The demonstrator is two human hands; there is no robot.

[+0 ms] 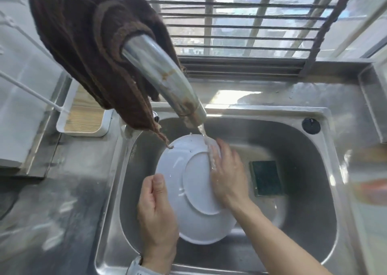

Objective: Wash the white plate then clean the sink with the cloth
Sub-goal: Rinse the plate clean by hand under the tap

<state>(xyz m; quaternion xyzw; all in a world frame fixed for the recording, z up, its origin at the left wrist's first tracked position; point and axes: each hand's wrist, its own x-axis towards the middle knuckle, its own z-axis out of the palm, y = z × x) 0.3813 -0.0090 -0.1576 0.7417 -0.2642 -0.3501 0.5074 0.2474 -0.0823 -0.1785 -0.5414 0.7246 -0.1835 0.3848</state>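
Two hands are engaged on the white plate [194, 193], which is held tilted, underside up, inside the sink [293, 140] under the tap [165, 80]. The plate's 8 o'clock rim is gripped by the left hand [156, 209], thumb curled over the back, likely so the plate is steadied and angled for runoff. The right hand [227, 174] is laid flat against the plate's 2 o'clock edge, fingers straight, nothing clamped; it looks to be rubbing where the water stream [207, 147] lands, so rinse and wipe happen at one spot. Underside facing up suggests the back is being rinsed; whether the front is done cannot be told.

A brown cloth [90, 44] is draped over the tap neck at 11 o'clock, its corner dangling just above the plate rim; probably parked there for the sink-cleaning step, not yet begun. A green sponge [266, 178] lies on the sink floor at 3 o'clock of the plate, untouched. A white tray [83, 119] sits on the counter at 9 o'clock. Window bars [240, 19] run across 12 o'clock.
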